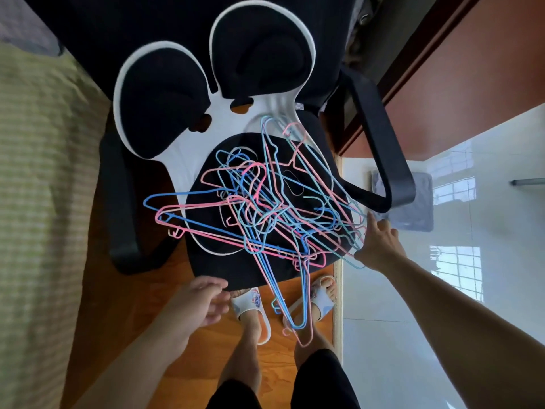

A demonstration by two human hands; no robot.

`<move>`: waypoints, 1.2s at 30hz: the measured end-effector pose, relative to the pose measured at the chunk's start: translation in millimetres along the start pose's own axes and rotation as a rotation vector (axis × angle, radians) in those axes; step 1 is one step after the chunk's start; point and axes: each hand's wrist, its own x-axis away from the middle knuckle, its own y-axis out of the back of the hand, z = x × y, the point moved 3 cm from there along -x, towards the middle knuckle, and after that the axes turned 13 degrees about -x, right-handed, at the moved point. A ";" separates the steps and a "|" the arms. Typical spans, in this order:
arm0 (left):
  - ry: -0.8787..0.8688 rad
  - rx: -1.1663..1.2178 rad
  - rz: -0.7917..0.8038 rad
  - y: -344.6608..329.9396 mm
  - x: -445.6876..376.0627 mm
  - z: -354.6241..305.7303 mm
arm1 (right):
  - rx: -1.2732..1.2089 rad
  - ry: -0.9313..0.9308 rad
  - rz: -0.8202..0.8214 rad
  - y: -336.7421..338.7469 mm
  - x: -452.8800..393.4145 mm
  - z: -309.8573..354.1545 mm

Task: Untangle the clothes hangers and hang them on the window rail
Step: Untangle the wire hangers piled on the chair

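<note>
A tangled heap of thin wire clothes hangers (265, 208) in pink, blue and teal lies on the black seat (224, 264) of an office chair. Some hangers stick out past the seat's left side and hang over its front edge. My right hand (377, 243) reaches to the right edge of the heap, and its fingers touch the teal and pink wires there; whether they grip one is hidden. My left hand (200, 299) hovers in front of the seat's near edge with relaxed fingers, holding nothing. No window rail is in view.
The chair has a white-rimmed black split backrest (165, 101) and black armrests (380, 143). A green checked bed (38, 202) runs along the left. Glossy white tile floor (442, 276) with a grey mat (413, 199) lies right. My slippered feet (253, 308) stand below the seat.
</note>
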 end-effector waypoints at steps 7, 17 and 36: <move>-0.019 0.002 0.049 -0.3 0.8 0.9 | -0.042 0.018 -0.102 13.8 15.1 2.7; -0.054 0.011 0.079 -7.9 -8.0 -6.2 | -0.149 -0.016 -0.131 13.5 28.6 -4.7; -0.391 0.056 0.541 -47.7 12.6 -17.7 | -0.996 0.014 0.501 -44.5 212.7 122.5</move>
